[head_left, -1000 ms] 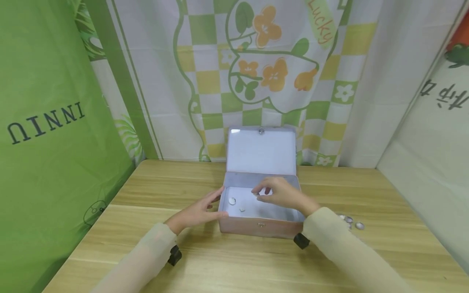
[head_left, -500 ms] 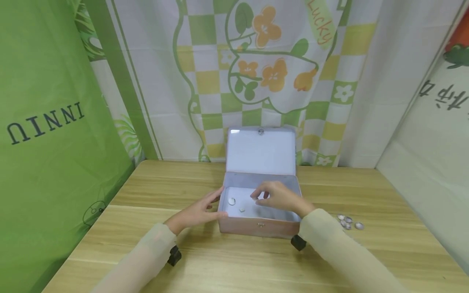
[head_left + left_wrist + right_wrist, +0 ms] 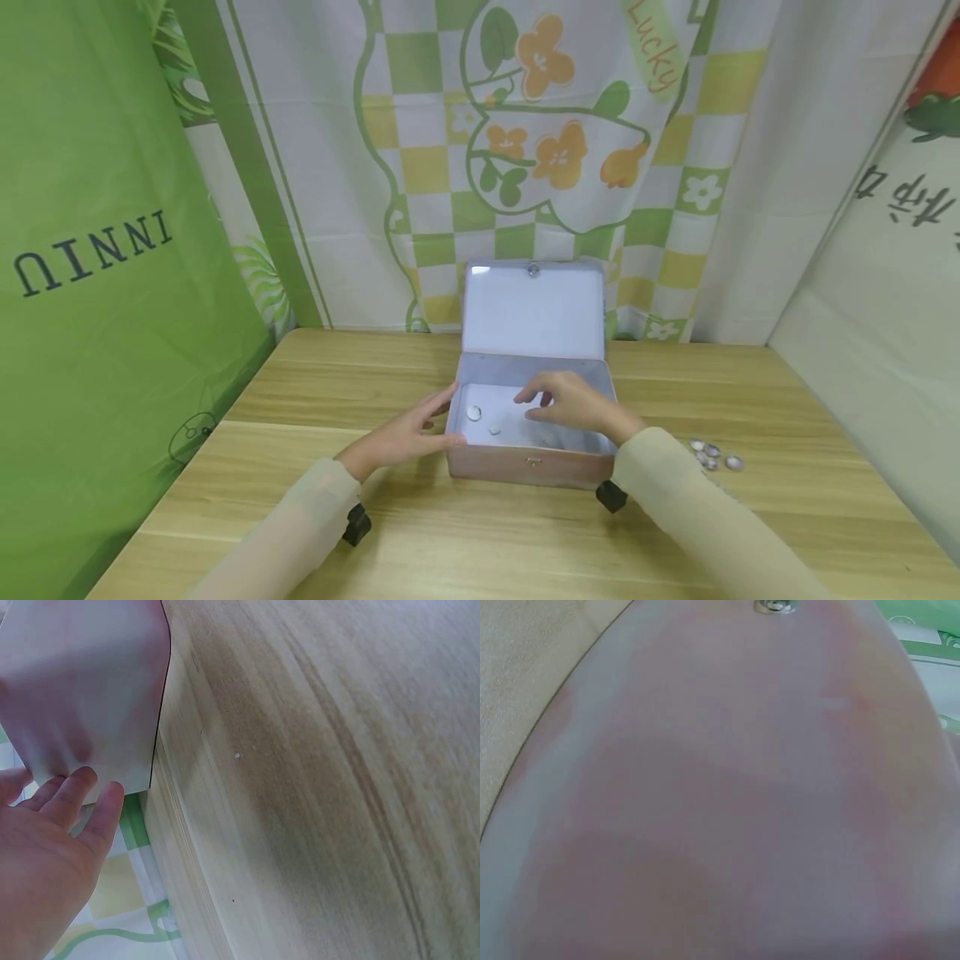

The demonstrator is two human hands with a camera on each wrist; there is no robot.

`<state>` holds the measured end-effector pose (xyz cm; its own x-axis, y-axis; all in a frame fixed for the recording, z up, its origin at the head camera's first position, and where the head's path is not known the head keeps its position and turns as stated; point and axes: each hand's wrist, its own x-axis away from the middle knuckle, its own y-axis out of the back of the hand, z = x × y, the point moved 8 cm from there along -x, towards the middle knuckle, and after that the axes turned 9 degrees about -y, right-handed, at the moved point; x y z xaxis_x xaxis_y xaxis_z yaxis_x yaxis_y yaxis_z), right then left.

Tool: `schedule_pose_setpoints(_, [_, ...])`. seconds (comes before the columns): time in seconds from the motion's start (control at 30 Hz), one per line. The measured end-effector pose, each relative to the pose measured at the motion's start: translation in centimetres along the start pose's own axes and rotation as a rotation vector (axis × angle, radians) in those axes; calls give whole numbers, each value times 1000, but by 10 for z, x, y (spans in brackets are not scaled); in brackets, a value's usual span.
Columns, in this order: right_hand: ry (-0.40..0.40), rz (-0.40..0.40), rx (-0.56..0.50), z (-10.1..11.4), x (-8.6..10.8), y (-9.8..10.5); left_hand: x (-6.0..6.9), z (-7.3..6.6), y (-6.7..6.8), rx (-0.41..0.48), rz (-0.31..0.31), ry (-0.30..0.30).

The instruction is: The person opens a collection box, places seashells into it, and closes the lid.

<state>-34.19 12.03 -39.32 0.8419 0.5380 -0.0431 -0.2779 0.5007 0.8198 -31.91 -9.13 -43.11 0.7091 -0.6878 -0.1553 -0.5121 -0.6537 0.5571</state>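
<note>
A pale pink hinged box point(image 3: 491, 463) stands on the table with its lid point(image 3: 532, 308) raised. My left hand point(image 3: 402, 432) touches the box's left side, fingers and thumb spread. In the left wrist view that hand's fingertips point(image 3: 112, 796) rest at the box wall point(image 3: 82, 697). Over the inside of the box hovers my right hand point(image 3: 576, 406), thumb and fingers apart, nothing visible between them. On the white bottom lie a small round shiny piece point(image 3: 474, 413) and a smaller pale bit point(image 3: 495, 432). The right wrist view holds the box front point(image 3: 727, 787), without the hand.
Several small, shiny, whitish-purple pieces point(image 3: 712, 451) lie on the wooden table point(image 3: 480, 550) right of the box. A metal catch point(image 3: 534, 462) sits on the box front. A patterned curtain point(image 3: 427, 167) hangs behind, and a green cloth point(image 3: 112, 333) hangs at the left.
My right hand has shifted slightly, and its thumb and fingers, earlier close around something small, have parted. The left hand stays at the box.
</note>
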Motion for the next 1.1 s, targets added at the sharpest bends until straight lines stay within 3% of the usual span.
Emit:
schedule_pose_setpoints(0.27, [9, -14, 11, -2, 6, 8, 0, 1, 0, -5, 2, -6])
schedule_pose_setpoints(0.6, [4, -50, -2, -11, 22, 33, -1, 1, -2, -15, 10, 7])
schedule_pose_setpoints(1.1, [-82, -99, -56, -40, 68, 79, 1, 2, -1, -7, 3, 16])
